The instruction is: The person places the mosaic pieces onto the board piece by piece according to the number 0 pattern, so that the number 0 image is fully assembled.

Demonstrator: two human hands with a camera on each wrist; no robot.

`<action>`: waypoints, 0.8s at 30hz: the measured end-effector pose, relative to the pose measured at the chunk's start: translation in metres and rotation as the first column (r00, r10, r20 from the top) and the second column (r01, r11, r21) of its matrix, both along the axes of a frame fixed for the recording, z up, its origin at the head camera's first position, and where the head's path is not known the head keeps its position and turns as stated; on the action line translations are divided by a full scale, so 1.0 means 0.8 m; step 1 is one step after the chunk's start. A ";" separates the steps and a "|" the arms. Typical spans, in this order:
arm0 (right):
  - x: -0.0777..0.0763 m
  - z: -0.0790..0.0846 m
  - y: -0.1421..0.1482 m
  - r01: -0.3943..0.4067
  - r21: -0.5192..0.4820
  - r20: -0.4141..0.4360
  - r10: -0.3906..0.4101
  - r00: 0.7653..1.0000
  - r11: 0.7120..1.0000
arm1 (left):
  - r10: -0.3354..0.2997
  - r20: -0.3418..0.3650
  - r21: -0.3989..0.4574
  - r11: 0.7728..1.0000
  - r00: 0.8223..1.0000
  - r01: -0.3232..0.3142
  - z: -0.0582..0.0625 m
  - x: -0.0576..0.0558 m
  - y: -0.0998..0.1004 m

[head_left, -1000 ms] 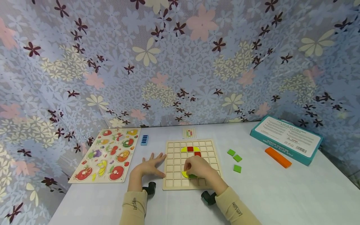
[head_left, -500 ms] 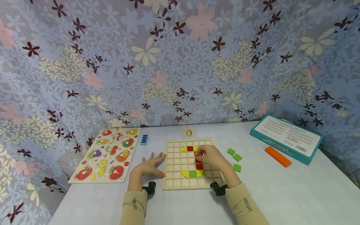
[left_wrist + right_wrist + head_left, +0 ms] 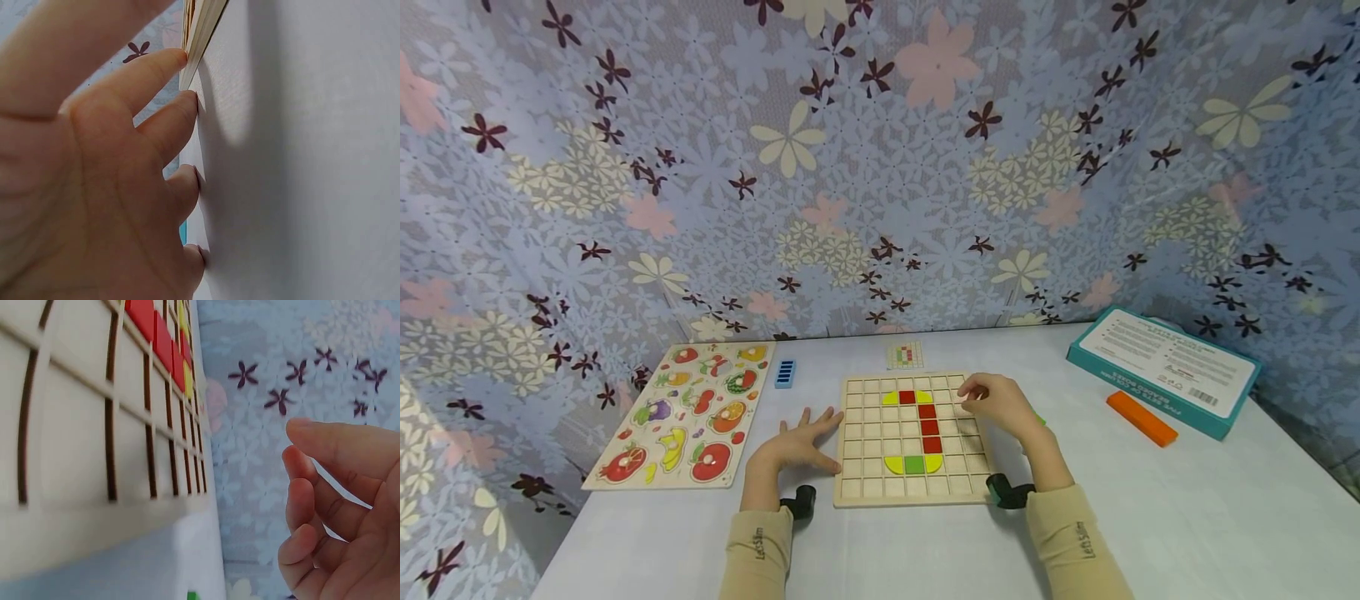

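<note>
A wooden grid board (image 3: 861, 429) lies on the table. Red square tiles (image 3: 931, 427) form a column in it, with one more red square between two yellow quarter-round tiles at the top. Along a lower row, a green square tile (image 3: 914, 464) sits between two yellow quarter-rounds. My left hand (image 3: 797, 442) is spread flat at the board's left edge, fingertips on the table and edge. Over the board's right edge hovers my right hand (image 3: 1000, 404), fingers loosely curled; in the right wrist view nothing shows between thumb and fingers. Loose green tiles (image 3: 1040, 419) are mostly hidden behind it.
Behind the board lies a small pattern card (image 3: 906, 355). A fruit puzzle (image 3: 703, 379) and a small blue block (image 3: 785, 374) are on the left. To the right are an orange bar (image 3: 1142, 418) and a teal box (image 3: 1165, 367). A floral curtain (image 3: 880, 183) backs the table.
My right hand has moved from the lower yellow tiles up over the red column, then right beyond the tiles, uncovering the pattern and covering the loose green tiles. My left hand has stayed put.
</note>
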State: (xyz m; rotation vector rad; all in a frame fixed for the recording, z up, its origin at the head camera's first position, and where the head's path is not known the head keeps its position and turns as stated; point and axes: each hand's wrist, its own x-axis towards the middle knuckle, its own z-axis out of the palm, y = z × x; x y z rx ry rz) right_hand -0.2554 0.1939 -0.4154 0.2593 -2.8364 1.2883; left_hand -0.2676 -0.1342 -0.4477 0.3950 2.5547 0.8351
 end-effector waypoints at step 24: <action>-0.009 -0.024 0.057 0.143 0.182 0.076 -0.159 0.984 0.973 | -0.006 -0.008 -0.032 0.999 1.000 0.006 0.004 0.001 -0.001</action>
